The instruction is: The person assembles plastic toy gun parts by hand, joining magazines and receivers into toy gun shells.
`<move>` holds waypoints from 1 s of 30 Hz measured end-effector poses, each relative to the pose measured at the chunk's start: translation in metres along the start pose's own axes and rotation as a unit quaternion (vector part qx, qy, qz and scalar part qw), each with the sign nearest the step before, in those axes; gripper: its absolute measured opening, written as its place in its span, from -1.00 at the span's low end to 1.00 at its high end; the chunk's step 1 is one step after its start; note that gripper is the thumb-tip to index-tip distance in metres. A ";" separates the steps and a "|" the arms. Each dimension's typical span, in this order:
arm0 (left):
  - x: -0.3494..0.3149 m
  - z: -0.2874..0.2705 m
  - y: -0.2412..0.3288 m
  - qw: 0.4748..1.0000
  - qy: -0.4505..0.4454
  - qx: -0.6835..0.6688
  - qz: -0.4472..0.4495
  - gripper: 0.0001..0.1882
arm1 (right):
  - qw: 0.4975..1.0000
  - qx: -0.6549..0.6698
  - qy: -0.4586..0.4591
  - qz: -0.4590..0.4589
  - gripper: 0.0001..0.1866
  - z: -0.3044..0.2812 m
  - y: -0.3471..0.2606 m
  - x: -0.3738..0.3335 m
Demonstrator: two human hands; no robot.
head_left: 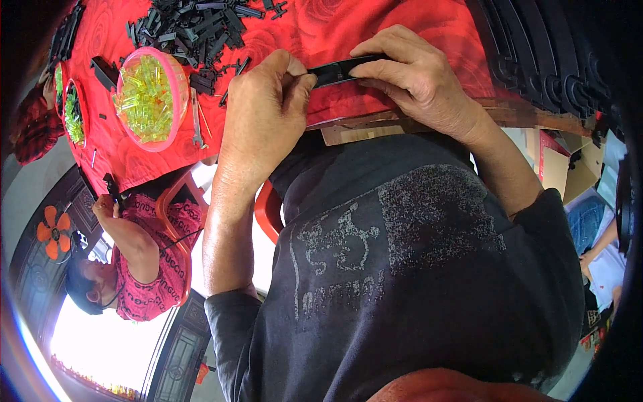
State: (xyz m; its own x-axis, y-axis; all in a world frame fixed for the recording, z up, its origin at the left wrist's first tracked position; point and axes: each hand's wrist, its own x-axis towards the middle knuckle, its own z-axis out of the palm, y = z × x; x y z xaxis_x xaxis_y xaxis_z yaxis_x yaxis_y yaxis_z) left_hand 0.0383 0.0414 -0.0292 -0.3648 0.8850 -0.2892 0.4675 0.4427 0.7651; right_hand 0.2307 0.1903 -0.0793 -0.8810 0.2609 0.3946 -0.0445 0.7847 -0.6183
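Fingers (295, 80) of both hands are pinched on a black strip (345, 67) at upper centre; loose black parts (201, 27) lie unassembled on the worktop (402, 33).

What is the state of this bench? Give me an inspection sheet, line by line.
Surface: table under a red rose-patterned cloth.
Job's things: black plastic strip, held level over the table's near edge.
Clutter: pile of black plastic parts; pink bowl of yellow-green clear pieces; metal hand tool beside it.
Grippers: left hand pinches one end of the strip; right hand closes its fingers over the other end.
Cables: nothing seen.
Surroundings: another person in a red patterned top at the left side of the table; cardboard boxes on the right.
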 end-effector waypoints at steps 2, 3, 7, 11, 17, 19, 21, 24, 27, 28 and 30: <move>0.001 0.001 -0.001 1.000 0.000 -0.013 -0.006 -0.88 | 1.000 0.002 0.000 0.002 -0.71 0.000 -0.001 0.001; 0.001 0.001 -0.002 1.000 0.002 -0.028 -0.013 -0.87 | 1.000 0.002 -0.001 0.003 -0.71 0.000 -0.001 0.002; 0.002 0.003 0.000 1.000 0.000 -0.028 -0.004 -0.87 | 1.000 0.013 -0.012 0.008 -0.72 -0.005 -0.004 0.006; 0.002 0.003 0.004 0.999 -0.006 0.026 0.018 -0.90 | 1.000 0.009 -0.012 0.013 -0.69 -0.005 -0.005 0.005; 0.003 0.004 0.009 0.998 0.011 0.048 0.041 -0.89 | 1.000 0.005 -0.018 0.002 -0.68 -0.005 -0.006 0.007; 0.003 0.005 0.010 0.997 0.015 0.055 0.048 -0.89 | 1.000 -0.005 -0.020 0.003 -0.69 -0.005 -0.007 0.007; 0.002 0.006 0.012 0.996 0.014 0.069 0.048 -0.89 | 1.000 -0.014 -0.021 0.002 -0.69 -0.004 -0.008 0.009; 0.004 0.007 0.009 0.992 0.028 0.093 0.077 -0.89 | 0.998 -0.049 -0.013 -0.025 -0.71 -0.001 -0.007 0.010; 0.001 0.009 0.009 0.990 0.034 0.103 0.088 -0.90 | 0.999 -0.043 0.002 -0.025 -0.73 0.004 -0.005 0.004; 0.001 0.009 0.009 0.990 0.034 0.102 0.087 -0.90 | 0.999 -0.042 -0.004 -0.021 -0.74 0.004 -0.005 0.005; 0.003 0.007 0.012 0.990 0.028 0.114 0.079 -0.91 | 0.999 -0.040 -0.010 -0.017 -0.75 0.001 -0.006 0.007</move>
State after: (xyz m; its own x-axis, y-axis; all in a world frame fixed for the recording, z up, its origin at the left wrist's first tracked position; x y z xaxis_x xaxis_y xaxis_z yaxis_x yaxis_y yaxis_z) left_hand 0.0482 0.0500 -0.0248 -0.3132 0.9395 -0.1388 0.6900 0.3256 0.6465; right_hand 0.2239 0.1867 -0.0735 -0.8891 0.2228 0.3999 -0.0374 0.8353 -0.5486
